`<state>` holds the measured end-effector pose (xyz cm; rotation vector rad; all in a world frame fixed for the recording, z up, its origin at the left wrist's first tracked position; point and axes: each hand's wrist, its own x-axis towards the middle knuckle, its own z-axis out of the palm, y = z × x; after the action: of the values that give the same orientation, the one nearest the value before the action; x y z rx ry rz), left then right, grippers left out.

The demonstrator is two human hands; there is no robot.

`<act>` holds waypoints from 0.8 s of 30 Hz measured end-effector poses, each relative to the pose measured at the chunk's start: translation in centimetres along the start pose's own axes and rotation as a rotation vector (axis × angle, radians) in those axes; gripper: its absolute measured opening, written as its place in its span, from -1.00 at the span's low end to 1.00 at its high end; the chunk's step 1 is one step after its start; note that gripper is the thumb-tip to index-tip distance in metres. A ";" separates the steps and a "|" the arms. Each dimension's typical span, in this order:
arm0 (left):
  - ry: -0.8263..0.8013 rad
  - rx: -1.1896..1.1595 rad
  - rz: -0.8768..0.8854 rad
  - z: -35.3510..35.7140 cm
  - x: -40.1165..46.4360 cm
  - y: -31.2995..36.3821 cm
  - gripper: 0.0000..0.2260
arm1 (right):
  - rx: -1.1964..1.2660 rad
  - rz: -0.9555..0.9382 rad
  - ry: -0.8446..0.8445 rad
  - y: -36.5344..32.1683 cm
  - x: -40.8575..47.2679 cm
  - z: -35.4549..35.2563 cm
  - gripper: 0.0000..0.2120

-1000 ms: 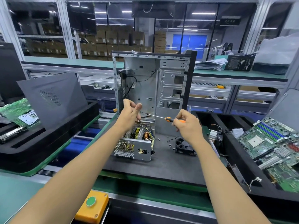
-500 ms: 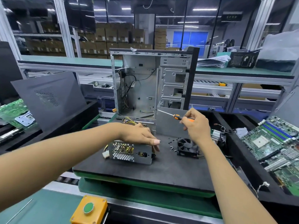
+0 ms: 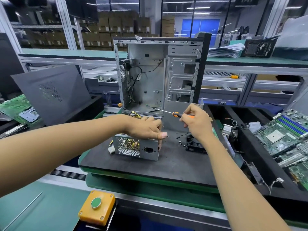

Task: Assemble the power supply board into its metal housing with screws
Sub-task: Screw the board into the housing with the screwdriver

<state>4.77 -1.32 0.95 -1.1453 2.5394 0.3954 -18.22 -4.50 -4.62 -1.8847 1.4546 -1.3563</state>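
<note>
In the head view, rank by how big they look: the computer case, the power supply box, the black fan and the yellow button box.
1. computer case
2. power supply box
3. yellow button box, though it sits nearest the camera, so this is unsure
4. black fan

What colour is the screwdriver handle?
Orange with a black collar: screwdriver, held in the right hand, head view.

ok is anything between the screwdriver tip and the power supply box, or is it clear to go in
Nothing visible blocks it. The right hand holds the screwdriver raised, tip pointing left above the left hand, which grips the power supply housing from on top. Loose screws lie beside it.
</note>
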 end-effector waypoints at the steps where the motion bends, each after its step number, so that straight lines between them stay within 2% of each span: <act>1: -0.021 -0.019 0.006 0.0 -0.2 -0.1 -0.53 | -0.005 0.000 -0.008 0.0 0.0 0.1 -0.93; 5: -0.114 -0.123 0.060 -0.2 -1.3 -0.2 -0.69 | -0.014 0.000 -0.026 -0.1 0.0 0.3 -0.89; 10: -0.042 0.129 0.054 0.3 -0.8 -0.2 -0.72 | 0.005 0.002 -0.043 -0.4 -0.2 0.5 -0.84; 12: -0.018 0.160 0.014 0.7 -0.7 -0.1 -0.69 | 0.021 0.006 -0.046 -0.5 -0.4 0.5 -0.82; 15: 0.021 0.129 -0.016 1.4 -0.8 -0.1 -0.68 | 0.019 0.008 -0.062 -0.8 -0.6 0.6 -0.85; 18: 0.051 0.101 0.017 1.7 -1.0 -0.3 -0.75 | 0.017 0.017 -0.078 -1.1 -0.7 0.8 -0.91; 21: -0.004 0.005 0.058 1.3 -1.6 -0.9 -0.87 | 0.016 0.011 -0.085 -1.3 -0.8 0.8 -0.92; 24: -0.060 -0.083 0.072 0.8 -1.8 -1.1 -0.91 | 0.014 0.005 -0.086 -1.5 -0.9 0.7 -0.91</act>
<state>6.88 -0.51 0.79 -1.0561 2.5384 0.5495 -16.80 -3.27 -4.16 -1.9049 1.4038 -1.2639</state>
